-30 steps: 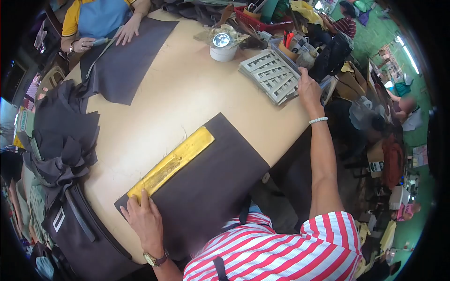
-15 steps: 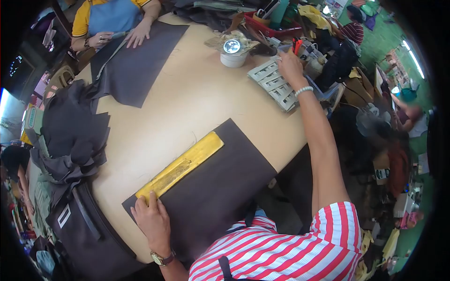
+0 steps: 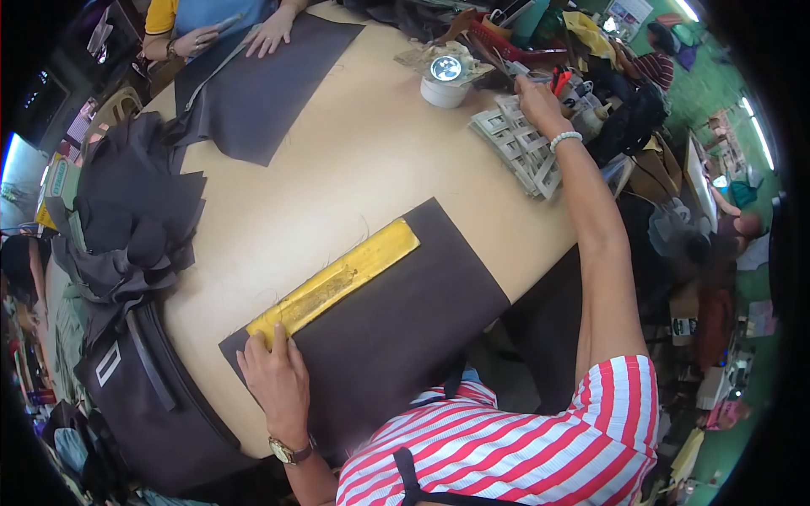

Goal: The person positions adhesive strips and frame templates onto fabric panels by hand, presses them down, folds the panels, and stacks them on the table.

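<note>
A long yellow bar point(image 3: 342, 278) with a worn, dirty middle lies along the upper edge of a dark fabric panel point(image 3: 396, 337). My left hand point(image 3: 277, 379) rests at the bar's lower end, fingers stretched out and fingertips pressing on it. Far to the right, my right hand point(image 3: 538, 105) reaches over a pale woven basket point(image 3: 515, 143) beside the clutter of tools. Its fingers are curled, with something greyish at their tips that I cannot make out. Red-handled scissors or a similar tool point(image 3: 560, 80) stand just right of it.
Across the table point(image 3: 337, 177), a co-worker's hand point(image 3: 270, 34) lies on another dark fabric piece point(image 3: 253, 93). A white round container point(image 3: 444, 91) stands near the basket. Crumpled dark fabric point(image 3: 131, 211) and a black bag point(image 3: 156, 396) are at the left. A red tray point(image 3: 515, 46) holds tools.
The whole view has shifted slightly, moving the far things up and right. My right hand stays by the basket, its fingers now nearer the greyish thing. My left hand stays on the bar.
</note>
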Tool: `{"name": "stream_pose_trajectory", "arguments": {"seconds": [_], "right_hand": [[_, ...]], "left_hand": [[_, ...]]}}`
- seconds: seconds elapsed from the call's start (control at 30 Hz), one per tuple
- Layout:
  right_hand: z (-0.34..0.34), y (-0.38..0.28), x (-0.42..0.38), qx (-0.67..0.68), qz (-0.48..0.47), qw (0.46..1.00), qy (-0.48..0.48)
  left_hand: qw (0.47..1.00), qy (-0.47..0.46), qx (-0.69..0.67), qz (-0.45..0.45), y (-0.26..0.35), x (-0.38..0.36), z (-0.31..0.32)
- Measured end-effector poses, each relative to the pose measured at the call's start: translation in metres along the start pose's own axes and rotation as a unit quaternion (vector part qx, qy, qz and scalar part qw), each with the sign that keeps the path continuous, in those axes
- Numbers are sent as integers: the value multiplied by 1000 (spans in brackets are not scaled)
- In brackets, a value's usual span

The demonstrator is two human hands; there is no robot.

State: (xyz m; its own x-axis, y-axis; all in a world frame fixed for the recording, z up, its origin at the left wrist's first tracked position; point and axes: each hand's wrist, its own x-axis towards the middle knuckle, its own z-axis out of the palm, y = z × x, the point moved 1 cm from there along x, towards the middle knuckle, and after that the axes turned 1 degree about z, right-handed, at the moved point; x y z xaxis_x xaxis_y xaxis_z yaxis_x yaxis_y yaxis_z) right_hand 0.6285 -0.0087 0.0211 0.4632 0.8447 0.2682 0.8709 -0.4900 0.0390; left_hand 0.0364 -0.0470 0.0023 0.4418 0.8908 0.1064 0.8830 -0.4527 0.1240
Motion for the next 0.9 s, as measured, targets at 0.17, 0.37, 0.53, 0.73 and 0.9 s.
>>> {"name": "stream_pose_trajectory", "arguments": {"seconds": [0.17, 0.37, 0.53, 0.73, 0.9], "right_hand": [[2, -20, -8, 9, 32, 999, 35], [8, -18, -7, -23, 53, 998, 27], [12, -23, -9, -114, 33, 990, 77], [-12, -31, -15, -149, 13, 976, 159], [-30, -4, 13, -192, -88, 942, 260]], "left_hand": [[999, 43, -2, 11, 1, -1, 2], [999, 47, 2, 18, -2, -2, 5], [1000, 9, -6, -1, -2, -2, 3], [998, 48, 8, 27, 0, -1, 0], [998, 57, 12, 38, 0, 0, 0]]}}
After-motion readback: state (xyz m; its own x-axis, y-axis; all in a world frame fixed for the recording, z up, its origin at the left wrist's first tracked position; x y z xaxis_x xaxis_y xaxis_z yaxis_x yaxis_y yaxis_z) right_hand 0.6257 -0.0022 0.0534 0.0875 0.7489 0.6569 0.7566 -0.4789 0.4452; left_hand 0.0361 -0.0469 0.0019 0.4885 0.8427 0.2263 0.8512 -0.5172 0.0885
